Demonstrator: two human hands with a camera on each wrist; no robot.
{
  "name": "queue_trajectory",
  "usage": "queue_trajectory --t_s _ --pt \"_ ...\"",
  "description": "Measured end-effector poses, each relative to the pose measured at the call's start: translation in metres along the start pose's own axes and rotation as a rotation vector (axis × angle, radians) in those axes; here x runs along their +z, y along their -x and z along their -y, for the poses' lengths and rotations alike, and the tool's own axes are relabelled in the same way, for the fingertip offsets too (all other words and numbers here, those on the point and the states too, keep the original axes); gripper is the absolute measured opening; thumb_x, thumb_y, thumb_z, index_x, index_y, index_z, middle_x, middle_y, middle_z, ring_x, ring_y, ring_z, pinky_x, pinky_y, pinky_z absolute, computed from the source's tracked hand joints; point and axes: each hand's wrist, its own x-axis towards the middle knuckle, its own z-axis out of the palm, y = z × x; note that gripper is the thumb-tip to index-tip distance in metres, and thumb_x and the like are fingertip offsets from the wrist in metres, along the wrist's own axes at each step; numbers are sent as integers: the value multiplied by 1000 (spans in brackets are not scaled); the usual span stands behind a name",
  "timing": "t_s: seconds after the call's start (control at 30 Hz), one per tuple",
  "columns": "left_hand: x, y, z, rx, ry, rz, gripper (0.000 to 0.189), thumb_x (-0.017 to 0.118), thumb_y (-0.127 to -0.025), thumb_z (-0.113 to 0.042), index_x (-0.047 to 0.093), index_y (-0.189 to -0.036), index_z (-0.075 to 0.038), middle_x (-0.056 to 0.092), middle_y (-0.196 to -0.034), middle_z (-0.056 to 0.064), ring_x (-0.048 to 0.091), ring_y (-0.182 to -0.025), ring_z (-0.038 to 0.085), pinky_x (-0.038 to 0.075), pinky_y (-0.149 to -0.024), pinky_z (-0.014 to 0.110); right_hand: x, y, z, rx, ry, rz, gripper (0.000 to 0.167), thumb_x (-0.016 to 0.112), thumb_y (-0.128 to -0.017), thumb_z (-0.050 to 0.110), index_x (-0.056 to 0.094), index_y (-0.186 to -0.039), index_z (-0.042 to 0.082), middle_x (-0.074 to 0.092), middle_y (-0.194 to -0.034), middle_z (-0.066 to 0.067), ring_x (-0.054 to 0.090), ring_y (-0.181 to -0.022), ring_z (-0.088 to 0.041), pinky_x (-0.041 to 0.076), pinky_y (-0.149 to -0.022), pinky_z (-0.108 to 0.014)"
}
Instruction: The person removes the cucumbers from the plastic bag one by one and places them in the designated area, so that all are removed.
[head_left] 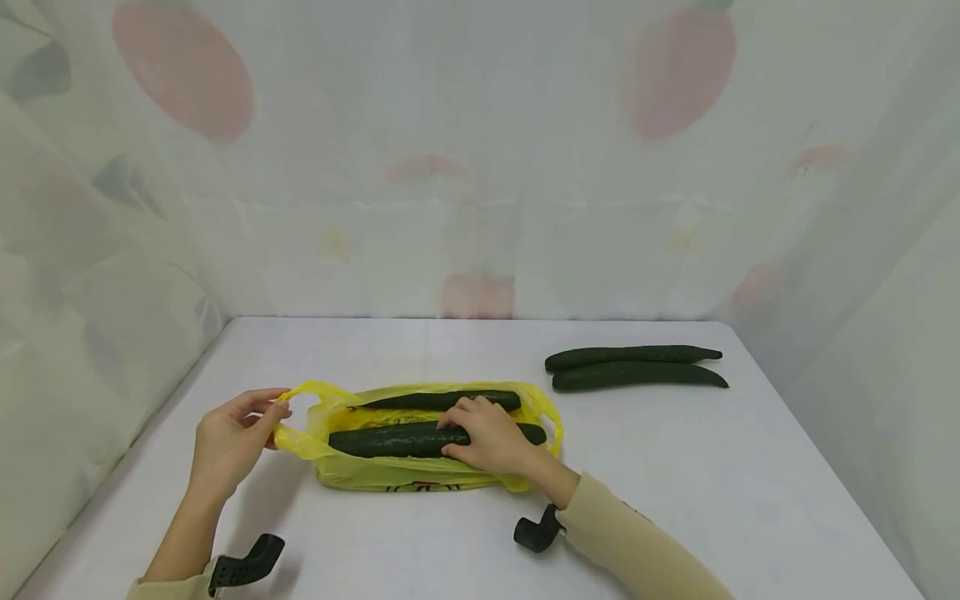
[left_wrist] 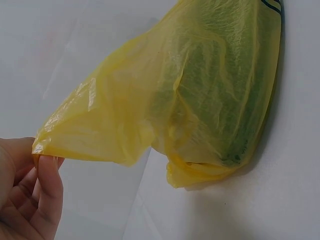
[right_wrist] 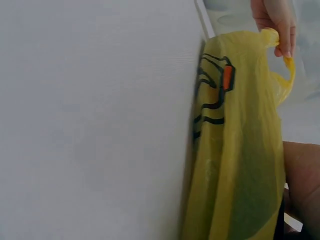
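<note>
A yellow plastic bag (head_left: 352, 477) lies on its side lengthwise across the table, its mouth facing up. Two dark green cucumbers lie in it, a rear cucumber (head_left: 427, 401) and a front cucumber (head_left: 371, 441). My left hand (head_left: 225, 446) pinches the bag's left handle loop between thumb and fingers; the left wrist view shows the yellow film (left_wrist: 115, 120) drawn taut from that pinch. Reaching into the mouth, my right hand (head_left: 491, 437) grips the front cucumber near its right part, fingers curled over the top. In the right wrist view the bag's side (right_wrist: 250, 130) hides most of that hand.
Two more cucumbers lie side by side at the back right of the white table, a rear one (head_left: 633, 357) and a nearer one (head_left: 637, 376). Pale patterned curtains (head_left: 480, 242) hang behind and on both sides. Black wrist mounts (head_left: 251, 562) sit on both forearms.
</note>
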Motion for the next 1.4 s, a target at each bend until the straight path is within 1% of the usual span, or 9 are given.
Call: queue_trajectory --t_s 0.13,0.2,0.37,0.57,0.73,0.93,1.1,1.23,1.4 --pt "0 1 0 -1 -3 1 26 58 -91 -23 65 -111 -8 69 -84 5 62 -60 5 54 -51 21 5 1 -2 -30 34 -32 28 63 -86 38 61 -110 23 57 -101 6 50 -88 -12 41 -70 -23" --pt "0 1 0 -1 -2 1 26 58 -91 -23 65 -111 -8 69 -84 5 62 -60 5 54 -51 21 6 2 -2 -33 31 -41 28 63 -86 37 61 -110 23 57 -101 6 50 -87 -13 40 -70 -23" --pt "0 1 -1 3 0 -1 25 58 -91 -22 65 -111 -8 69 -85 7 62 -60 5 54 -51 21 2 4 0 -31 16 -37 29 63 -87 35 61 -112 22 59 -102 4 50 -89 -14 41 -71 -25" --pt "0 1 -2 10 4 -5 25 58 -91 -21 65 -111 -8 69 -84 6 63 -60 4 54 -51 21 -1 5 1 -50 19 -33 29 61 -88 35 60 -113 22 61 -103 5 52 -90 -14 44 -73 -26" --pt "-1 2 -3 8 -2 -6 26 58 -91 -22 65 -111 -8 69 -84 6 62 -59 5 54 -51 20 -3 6 2 -68 -20 -26 29 60 -89 33 58 -114 19 59 -103 4 54 -87 -10 46 -71 -20" --pt "-1 1 -3 3 -7 -6 26 58 -91 -23 65 -111 -8 69 -84 5 62 -60 4 54 -51 20 -7 7 5 -74 -71 0 29 59 -91 29 56 -117 16 58 -106 2 56 -79 -8 46 -65 -14" --pt "-1 1 -4 8 -5 -7 26 58 -91 -22 65 -111 -8 69 -85 8 62 -59 4 54 -51 20 -9 6 5 -49 -86 6 31 57 -91 30 55 -119 17 60 -108 3 57 -85 -8 47 -71 -17" --pt "-2 1 -5 2 -5 -7 25 58 -91 -21 65 -111 -7 69 -85 9 62 -60 4 54 -51 20 -11 5 4 -42 -96 -28 33 57 -91 31 54 -121 17 60 -111 3 57 -91 -9 48 -77 -19" --pt "-1 1 -4 0 0 -4 24 59 -91 -20 65 -110 -7 69 -83 6 62 -60 3 54 -51 20 -15 3 5 -42 -109 -62 32 57 -91 30 54 -120 17 59 -113 3 57 -98 -11 49 -82 -23"
